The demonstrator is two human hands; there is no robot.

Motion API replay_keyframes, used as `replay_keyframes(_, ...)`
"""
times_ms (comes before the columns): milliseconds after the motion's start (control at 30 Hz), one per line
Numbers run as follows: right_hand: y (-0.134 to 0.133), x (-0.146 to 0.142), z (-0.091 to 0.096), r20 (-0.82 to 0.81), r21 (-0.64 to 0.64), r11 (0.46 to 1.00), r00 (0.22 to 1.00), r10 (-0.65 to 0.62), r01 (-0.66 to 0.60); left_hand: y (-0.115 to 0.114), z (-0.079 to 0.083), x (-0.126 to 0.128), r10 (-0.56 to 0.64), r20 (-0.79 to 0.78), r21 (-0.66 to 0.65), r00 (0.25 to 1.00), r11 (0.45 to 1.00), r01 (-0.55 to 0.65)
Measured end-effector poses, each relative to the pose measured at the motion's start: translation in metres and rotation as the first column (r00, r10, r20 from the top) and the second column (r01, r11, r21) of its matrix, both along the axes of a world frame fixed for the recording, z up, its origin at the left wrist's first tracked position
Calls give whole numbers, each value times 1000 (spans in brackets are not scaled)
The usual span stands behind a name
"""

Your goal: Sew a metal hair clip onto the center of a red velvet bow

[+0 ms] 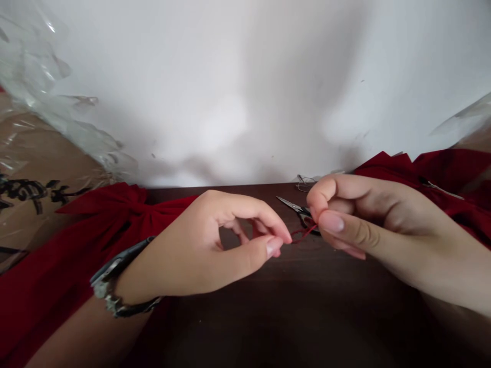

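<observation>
The left hand (199,245) and right hand (368,225) pinch a red thread (305,235) beside small steel scissors (291,205).

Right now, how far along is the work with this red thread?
Already done: the scissors lie set down on the dark wooden table. In hand: the left hand and right hand pinch the red thread. Left: the red cloth and a thin wire loop lie untouched.
</observation>
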State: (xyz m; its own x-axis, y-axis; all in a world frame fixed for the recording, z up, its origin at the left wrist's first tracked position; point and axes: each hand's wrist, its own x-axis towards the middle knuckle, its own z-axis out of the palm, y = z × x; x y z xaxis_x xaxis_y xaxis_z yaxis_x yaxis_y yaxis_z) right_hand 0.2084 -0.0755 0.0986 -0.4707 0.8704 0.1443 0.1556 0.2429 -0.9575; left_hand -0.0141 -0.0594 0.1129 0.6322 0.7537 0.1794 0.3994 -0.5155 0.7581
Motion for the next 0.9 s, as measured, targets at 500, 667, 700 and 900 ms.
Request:
replay_keyframes(500,2,10,-5,-79,50,985,983,-163,167,0,-5,5,-58,-20,-219,998,974,52)
replay_keyframes(667,3,11,-7,-67,82,980,982,-178,183,2,-7,6,-52,18,-266,999,962,54)
replay_keyframes(700,2,11,-7,-65,80,979,981,-183,188,2,-7,6,-50,27,-273,998,960,55)
replay_keyframes(900,4,10,-5,-56,72,983,985,-164,168,0,-9,9,-41,48,-315,998,948,54)
